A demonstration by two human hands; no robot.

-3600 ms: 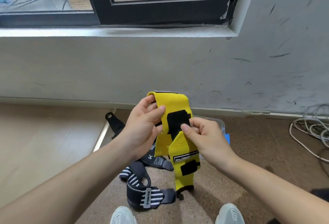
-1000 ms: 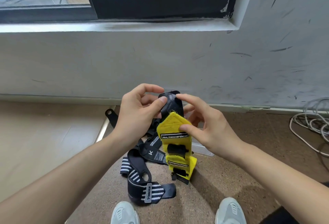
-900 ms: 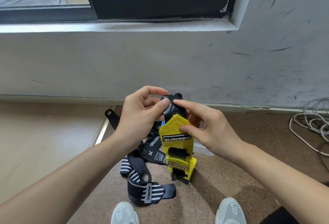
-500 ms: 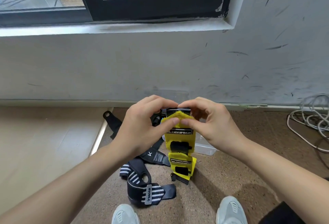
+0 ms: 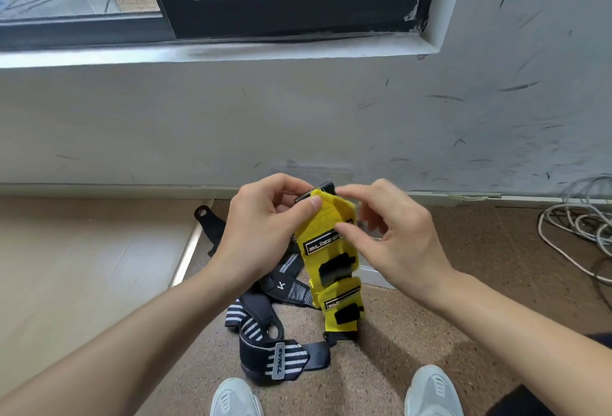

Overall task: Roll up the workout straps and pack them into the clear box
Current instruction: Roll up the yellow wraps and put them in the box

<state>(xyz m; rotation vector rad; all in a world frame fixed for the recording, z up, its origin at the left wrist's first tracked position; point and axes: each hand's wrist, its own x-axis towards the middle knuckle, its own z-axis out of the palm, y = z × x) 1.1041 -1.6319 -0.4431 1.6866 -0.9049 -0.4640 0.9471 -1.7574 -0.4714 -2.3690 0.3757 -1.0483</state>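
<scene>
A yellow workout strap (image 5: 331,256) with black patches and label tags hangs in front of me, its lower end near the floor. My left hand (image 5: 265,227) pinches its folded top end between thumb and fingers. My right hand (image 5: 390,237) pinches the strap's right edge with the thumb, the other fingers curled above it. A pile of black straps with white stripes (image 5: 271,333) lies on the floor below my left wrist. Only a corner of the clear box (image 5: 374,275) shows behind the yellow strap, under my right hand.
The grey wall and window sill (image 5: 231,51) stand close ahead. A pale wooden floor (image 5: 82,266) lies to the left past a metal strip. White cables (image 5: 579,237) coil at the right. My two shoes (image 5: 235,399) are at the bottom edge.
Both hands have folded the strap's top end down and lowered it. The black end piece is now mostly tucked behind the yellow fold. The hanging part has become shorter.
</scene>
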